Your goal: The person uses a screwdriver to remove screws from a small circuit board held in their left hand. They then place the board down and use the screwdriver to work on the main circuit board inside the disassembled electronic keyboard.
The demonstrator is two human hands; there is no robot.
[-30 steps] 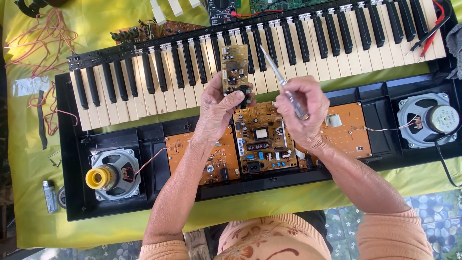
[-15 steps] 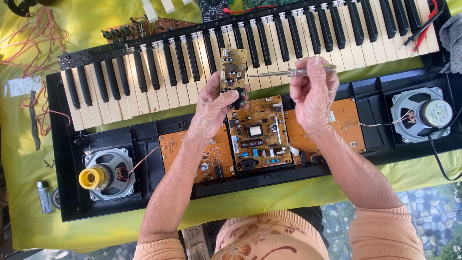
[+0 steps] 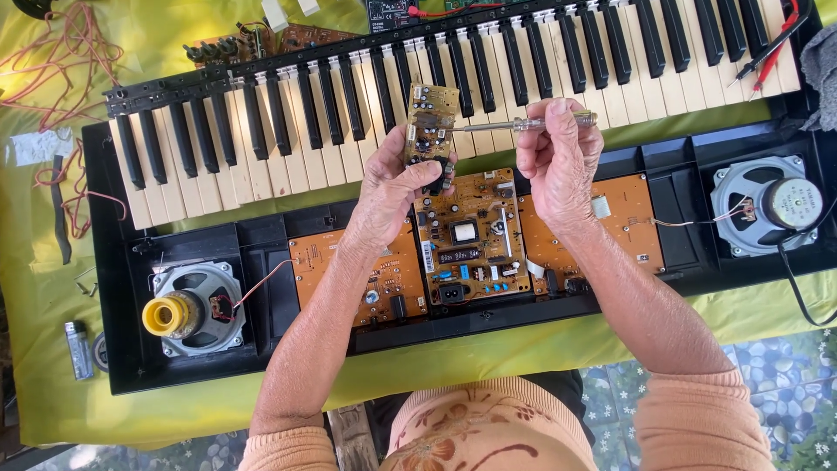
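Work looked partway through: the keyboard's black case [image 3: 113, 262] lay open on the tabletop [image 3: 52, 384], its key bed [image 3: 288, 131] lifted out and resting at the far side. Inside the case sat two speakers, one near left [image 3: 193, 310] and one at right [image 3: 767, 205], with three boards [image 3: 466, 240] between them, seemingly all in place. Above these, the left hand [image 3: 388, 187] was clamped on a small circuit board [image 3: 430, 131], held upright. The right hand [image 3: 558, 161] gripped a screwdriver [image 3: 523, 124], its tip touching that board. Loose red wires [image 3: 52, 52] lay far left.
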